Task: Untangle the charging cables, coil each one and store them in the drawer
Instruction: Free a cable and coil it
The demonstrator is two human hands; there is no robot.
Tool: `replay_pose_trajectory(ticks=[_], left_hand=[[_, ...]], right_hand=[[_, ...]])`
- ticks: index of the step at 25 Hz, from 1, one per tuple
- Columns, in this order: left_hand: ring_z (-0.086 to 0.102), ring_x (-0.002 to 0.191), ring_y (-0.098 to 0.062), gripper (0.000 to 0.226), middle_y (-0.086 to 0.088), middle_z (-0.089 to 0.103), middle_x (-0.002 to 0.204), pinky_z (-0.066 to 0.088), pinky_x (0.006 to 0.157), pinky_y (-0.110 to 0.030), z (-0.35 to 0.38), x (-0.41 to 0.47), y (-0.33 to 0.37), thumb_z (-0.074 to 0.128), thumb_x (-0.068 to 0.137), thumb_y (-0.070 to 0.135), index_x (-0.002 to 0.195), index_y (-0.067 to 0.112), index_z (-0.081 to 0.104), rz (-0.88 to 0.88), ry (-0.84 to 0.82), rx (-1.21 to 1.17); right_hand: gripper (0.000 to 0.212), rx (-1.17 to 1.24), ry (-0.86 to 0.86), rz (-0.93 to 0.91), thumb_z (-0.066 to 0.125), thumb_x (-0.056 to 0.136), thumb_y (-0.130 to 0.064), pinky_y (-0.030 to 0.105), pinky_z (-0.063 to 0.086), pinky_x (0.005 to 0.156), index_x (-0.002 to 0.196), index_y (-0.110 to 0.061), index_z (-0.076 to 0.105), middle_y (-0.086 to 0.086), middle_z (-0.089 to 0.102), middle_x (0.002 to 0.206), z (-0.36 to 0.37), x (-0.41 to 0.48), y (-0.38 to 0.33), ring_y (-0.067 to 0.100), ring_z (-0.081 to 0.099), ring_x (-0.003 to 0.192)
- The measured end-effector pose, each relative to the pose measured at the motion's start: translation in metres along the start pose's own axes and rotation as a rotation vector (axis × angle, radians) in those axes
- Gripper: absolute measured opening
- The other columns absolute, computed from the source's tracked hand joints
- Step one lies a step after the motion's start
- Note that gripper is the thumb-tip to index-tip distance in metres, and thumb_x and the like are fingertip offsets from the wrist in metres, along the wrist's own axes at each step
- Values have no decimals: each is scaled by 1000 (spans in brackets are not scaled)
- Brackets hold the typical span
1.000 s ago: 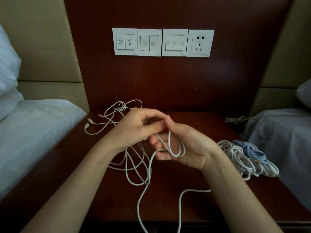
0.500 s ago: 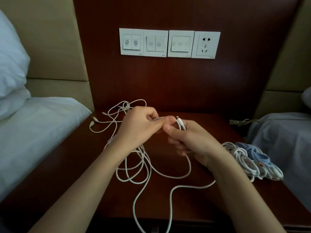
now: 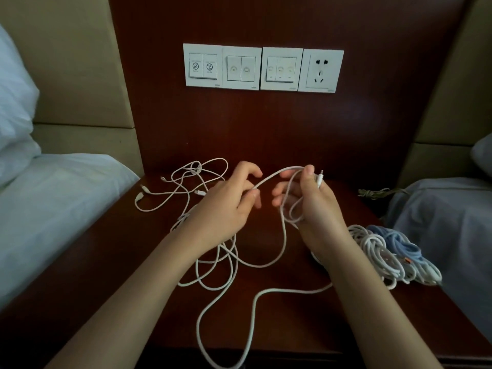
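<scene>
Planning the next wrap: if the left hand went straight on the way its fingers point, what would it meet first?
Probably the fingers of the right hand, across a small gap, with the white cable looped in them. The left hand points rightward along that cable; depth is unclear.

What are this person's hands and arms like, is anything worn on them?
Nothing is worn. The left hand and right hand are bare: no gloves, no rings that show. The left forearm and right forearm are bare to the picture's lower edge, with no sleeve, watch or bracelet in view. The nails look short.
</scene>
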State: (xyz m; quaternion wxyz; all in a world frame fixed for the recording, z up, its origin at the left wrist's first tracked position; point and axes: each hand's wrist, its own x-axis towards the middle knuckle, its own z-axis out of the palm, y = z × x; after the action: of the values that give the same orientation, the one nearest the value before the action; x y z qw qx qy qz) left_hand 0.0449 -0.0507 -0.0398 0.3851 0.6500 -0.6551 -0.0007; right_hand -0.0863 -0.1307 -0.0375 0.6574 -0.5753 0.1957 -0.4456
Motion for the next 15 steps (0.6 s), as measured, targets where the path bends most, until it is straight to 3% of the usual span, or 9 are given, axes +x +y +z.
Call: replay_pose_trajectory(ticks=[4,7,10,13,15], left_hand=[[55,60,8,26,18,64,79,34,55,-9,3,-3,1,49,95,13,119,22,53,88,-40,28],[57,55,-2,38,17,64,81,39,50,-14,4,-3,0,50,95,12,129,27,52,118,-78,5],[52,57,14,42,19,60,80,35,53,-4,8,-5,6,49,95,9,133,28,52,113,-122,23],[49,49,9,45,17,60,72,32,52,-4,10,-7,9,49,95,11,133,35,49,92,-148,-10],[48,44,2,46,15,59,63,32,48,-7,6,-6,9,50,96,19,132,47,44,71,-206,38]], right_hand=[[41,13,116,74,27,102,-36,26,56,54,88,-12,58,4,68,63,-3,0,-1,15,67,59],[39,-18,185,46,25,103,-35,26,55,61,99,-15,58,7,67,70,-6,3,0,15,67,65],[41,220,183,128,21,103,-37,35,53,75,102,-17,57,5,70,91,-5,5,0,15,69,80],[41,516,226,189,24,102,-39,37,54,69,93,-13,54,3,65,78,-1,5,-3,13,65,66],[41,629,262,181,24,102,-40,33,50,61,89,-12,51,-1,48,58,-1,7,-4,8,48,48]])
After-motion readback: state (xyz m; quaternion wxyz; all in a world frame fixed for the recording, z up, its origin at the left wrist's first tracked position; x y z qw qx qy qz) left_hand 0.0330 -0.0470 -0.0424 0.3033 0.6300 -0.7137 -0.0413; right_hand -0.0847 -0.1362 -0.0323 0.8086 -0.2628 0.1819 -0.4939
